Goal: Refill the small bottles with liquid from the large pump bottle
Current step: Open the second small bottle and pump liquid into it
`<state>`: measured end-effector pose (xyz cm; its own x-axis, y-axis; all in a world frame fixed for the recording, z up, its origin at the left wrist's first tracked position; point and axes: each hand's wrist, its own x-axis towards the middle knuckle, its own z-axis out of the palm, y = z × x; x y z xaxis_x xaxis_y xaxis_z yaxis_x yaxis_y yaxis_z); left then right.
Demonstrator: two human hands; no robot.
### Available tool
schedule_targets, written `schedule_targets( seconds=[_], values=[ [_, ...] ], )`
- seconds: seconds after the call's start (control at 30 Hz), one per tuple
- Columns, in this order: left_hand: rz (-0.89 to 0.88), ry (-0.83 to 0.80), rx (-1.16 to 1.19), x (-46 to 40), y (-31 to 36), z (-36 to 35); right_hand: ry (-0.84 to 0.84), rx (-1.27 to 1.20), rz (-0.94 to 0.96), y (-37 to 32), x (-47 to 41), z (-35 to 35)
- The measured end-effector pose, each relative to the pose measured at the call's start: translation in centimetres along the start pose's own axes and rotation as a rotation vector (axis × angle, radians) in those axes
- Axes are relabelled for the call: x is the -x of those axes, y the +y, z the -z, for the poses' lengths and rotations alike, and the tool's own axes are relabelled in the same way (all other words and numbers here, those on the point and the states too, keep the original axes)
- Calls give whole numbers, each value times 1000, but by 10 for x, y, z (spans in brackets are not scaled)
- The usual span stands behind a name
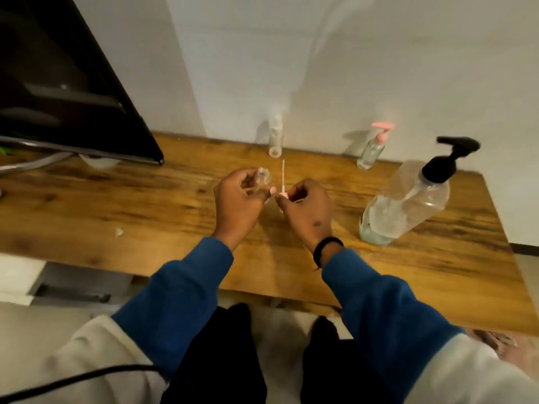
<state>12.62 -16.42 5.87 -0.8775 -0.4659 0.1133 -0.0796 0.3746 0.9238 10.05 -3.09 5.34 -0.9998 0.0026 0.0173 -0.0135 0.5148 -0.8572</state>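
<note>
I see my left hand [237,199] fingers grasping a small bottle [263,177]; right hand [306,209] fingers pinch its pump tube [283,177]; large pump bottle [408,199] at three o'clock.

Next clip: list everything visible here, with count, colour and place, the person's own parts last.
large pump bottle: 1, clear with black pump, right on table
pink-pump bottle: 1, clear, back right by wall
capped small bottle: 1, clear, back centre by wall
open small bottle: 1, clear, held in left hand
pump cap with tube: 1, pink and white, pinched by right hand
table: 1, brown wood
monitor: 1, black, left
left hand: 1, blue sleeve
right hand: 1, black wristband
</note>
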Motion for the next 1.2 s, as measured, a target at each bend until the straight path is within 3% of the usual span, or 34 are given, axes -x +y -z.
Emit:
schedule_targets(
  seconds=[0.2,0.67,1.2],
  values=[
    [2,-8,-16,-8,-14,-4,-73,100,-5,20,3,-19],
    [3,13,4,-7,5,5,-48,178,3,4,2,-14],
    [-305,5,135,17,176,10,262,75,301,-115,13,132]
  ],
)
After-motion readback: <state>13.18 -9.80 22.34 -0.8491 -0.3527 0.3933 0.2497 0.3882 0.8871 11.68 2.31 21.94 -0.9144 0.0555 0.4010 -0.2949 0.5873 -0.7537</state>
